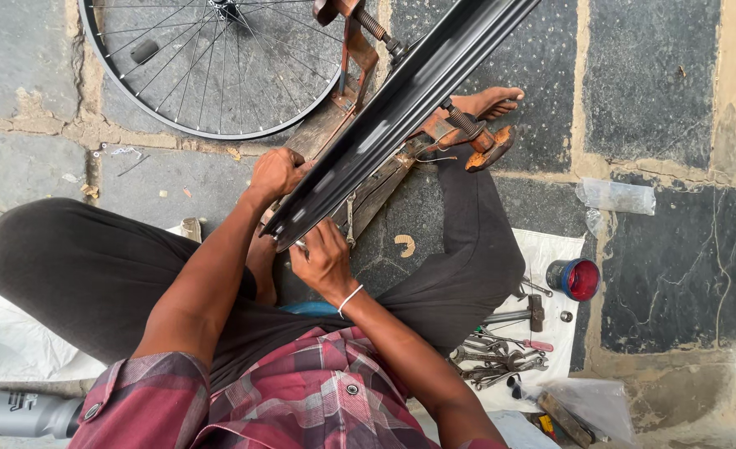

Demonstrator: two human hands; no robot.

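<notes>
A black bicycle wheel rim (401, 108) stands on edge in a rusty truing stand (459, 137) on a wooden board (368, 195), running from my lap up to the top right. My left hand (276, 173) is closed on the left side of the rim near its lower end. My right hand (325, 262) grips the rim's lowest part from below, pinching a small metal piece there. A white band circles my right wrist. My bare foot (489, 101) rests beyond the stand.
A spoked wheel (210, 66) lies flat at the top left. Wrenches, a hammer and other tools (501, 353) lie on a white cloth at my right, beside a small red-lidded tin (578, 278). A clear plastic wrapper (617, 197) lies on the stone paving.
</notes>
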